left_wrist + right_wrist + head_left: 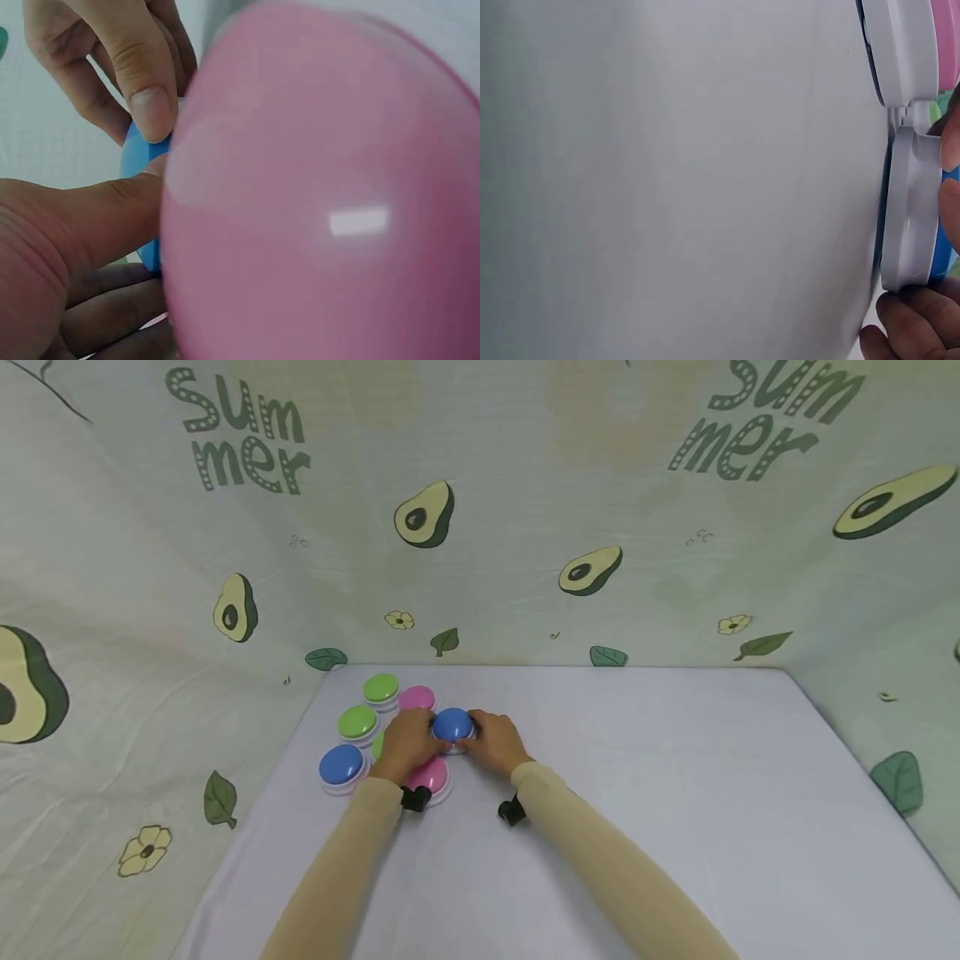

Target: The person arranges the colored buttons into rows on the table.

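Both hands are clamped on one blue button, the left hand at its left side and the right hand at its right, thumbs on the near edge. It sits left of centre toward the far part of the white surface, at the right of a cluster of buttons. A near pink button lies just nearer; a far pink button, two green buttons and a second blue button lie to the left. Another green button is mostly hidden behind the left hand.
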`<state>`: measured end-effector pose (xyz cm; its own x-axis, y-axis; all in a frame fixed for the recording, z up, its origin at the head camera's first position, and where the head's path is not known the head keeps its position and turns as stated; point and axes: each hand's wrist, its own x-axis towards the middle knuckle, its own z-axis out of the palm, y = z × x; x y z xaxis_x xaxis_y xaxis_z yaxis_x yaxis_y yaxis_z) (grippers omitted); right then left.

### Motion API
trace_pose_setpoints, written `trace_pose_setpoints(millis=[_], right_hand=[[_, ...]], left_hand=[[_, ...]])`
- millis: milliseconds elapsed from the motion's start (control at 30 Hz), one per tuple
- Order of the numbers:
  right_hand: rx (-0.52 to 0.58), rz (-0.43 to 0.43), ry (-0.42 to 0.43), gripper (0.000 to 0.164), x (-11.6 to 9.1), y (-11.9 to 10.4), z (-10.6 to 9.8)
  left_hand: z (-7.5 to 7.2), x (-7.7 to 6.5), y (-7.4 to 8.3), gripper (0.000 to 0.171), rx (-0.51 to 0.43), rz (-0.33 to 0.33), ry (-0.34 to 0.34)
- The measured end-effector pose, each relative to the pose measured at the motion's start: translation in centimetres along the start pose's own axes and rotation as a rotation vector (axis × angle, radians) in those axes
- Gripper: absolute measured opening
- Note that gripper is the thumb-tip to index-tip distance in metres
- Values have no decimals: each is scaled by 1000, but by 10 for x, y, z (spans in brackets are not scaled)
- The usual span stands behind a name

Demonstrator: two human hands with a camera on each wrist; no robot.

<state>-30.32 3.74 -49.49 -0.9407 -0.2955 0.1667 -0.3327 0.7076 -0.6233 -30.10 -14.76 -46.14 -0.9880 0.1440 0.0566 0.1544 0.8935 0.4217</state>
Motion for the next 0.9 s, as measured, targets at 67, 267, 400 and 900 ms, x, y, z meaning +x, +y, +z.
trace_pose_setpoints(millis=[67,267,400,900], right_hand=[[-3,4,6,56,-2,3,-4],[28,14,45,56,-8,14,-18],[52,1,81,56,-11,24,-25],[61,90,150,60,-26,57,-61]], left_hand=[[2,1,5,45,13,14,9],[9,6,21,47,-23,56,21],[13,9,33,48,-83,62,30],[40,28,78,60,-166,84,60]])
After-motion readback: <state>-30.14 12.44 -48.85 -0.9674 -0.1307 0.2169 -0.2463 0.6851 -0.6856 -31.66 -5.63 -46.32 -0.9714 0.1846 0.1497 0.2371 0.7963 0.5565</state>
